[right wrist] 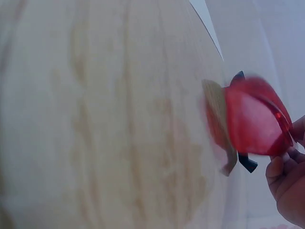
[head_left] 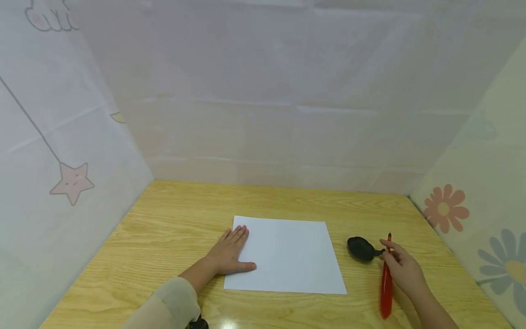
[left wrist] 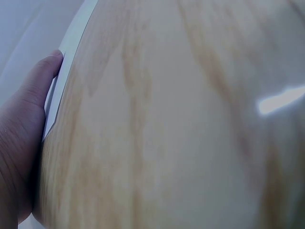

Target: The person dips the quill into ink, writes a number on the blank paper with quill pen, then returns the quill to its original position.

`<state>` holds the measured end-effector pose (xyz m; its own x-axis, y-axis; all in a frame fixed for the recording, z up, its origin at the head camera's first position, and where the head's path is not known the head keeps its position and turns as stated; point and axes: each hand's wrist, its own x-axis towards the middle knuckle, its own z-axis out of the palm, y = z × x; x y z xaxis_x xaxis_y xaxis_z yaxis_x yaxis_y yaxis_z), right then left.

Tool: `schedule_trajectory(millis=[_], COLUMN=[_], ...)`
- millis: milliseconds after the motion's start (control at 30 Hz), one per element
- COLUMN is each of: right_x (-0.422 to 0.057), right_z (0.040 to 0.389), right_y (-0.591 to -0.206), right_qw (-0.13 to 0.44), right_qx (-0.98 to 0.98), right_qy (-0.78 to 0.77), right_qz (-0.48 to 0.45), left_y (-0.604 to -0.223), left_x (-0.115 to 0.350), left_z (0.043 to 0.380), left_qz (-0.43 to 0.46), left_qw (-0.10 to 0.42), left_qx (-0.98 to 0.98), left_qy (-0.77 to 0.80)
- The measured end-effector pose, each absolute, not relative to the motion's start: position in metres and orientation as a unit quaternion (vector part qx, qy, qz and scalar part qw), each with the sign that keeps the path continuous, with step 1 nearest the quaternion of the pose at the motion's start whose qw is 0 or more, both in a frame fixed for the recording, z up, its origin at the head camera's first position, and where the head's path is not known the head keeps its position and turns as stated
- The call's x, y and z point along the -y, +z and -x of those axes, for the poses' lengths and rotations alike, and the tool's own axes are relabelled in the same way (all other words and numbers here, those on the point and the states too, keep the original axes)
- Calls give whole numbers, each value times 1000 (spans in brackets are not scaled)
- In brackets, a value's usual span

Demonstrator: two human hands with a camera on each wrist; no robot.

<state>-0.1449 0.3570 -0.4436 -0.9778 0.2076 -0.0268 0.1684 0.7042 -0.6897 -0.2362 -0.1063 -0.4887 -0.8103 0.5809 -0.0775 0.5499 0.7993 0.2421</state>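
Note:
A white sheet of paper [head_left: 291, 256] lies flat on the wooden table. My left hand [head_left: 231, 256] rests on its left edge, fingers straight and thumb spread. In the left wrist view the left thumb [left wrist: 45, 71] lies along the paper's edge. My right hand [head_left: 404, 269] pinches a red spoon-like piece [head_left: 386, 292], thin and dark-tipped at the far end, broad towards me. In the right wrist view this red piece [right wrist: 257, 119] is blurred. A black spoon [head_left: 360, 249] lies right of the paper, its handle reaching the right fingers; whether they touch it, I cannot tell.
The wood-grain table [head_left: 181, 205] is bounded by a pale cloth wall [head_left: 287, 114] at the back and patterned cloth on both sides. A small dark round thing [head_left: 199, 323] shows beside the left sleeve [head_left: 168, 306].

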Motion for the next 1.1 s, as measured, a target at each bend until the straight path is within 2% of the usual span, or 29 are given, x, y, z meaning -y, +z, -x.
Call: schedule_trajectory(millis=[267,633,1100], right_x=[-354,-350,-343], right_z=[145,144,143], right_y=[-445,-446,-441], right_qw=[37,133,223], right_qx=[913,901,879], right_qy=[399,413,421], right_qz=[83,29,32], left_y=[-488,-488,-487], left_x=[106,106,104], left_z=[236,236,236], left_qz=[-303,-296,-294], left_qw=[74,81,79], left_qx=[-943,-945,-946], left_qy=[112,114,111])
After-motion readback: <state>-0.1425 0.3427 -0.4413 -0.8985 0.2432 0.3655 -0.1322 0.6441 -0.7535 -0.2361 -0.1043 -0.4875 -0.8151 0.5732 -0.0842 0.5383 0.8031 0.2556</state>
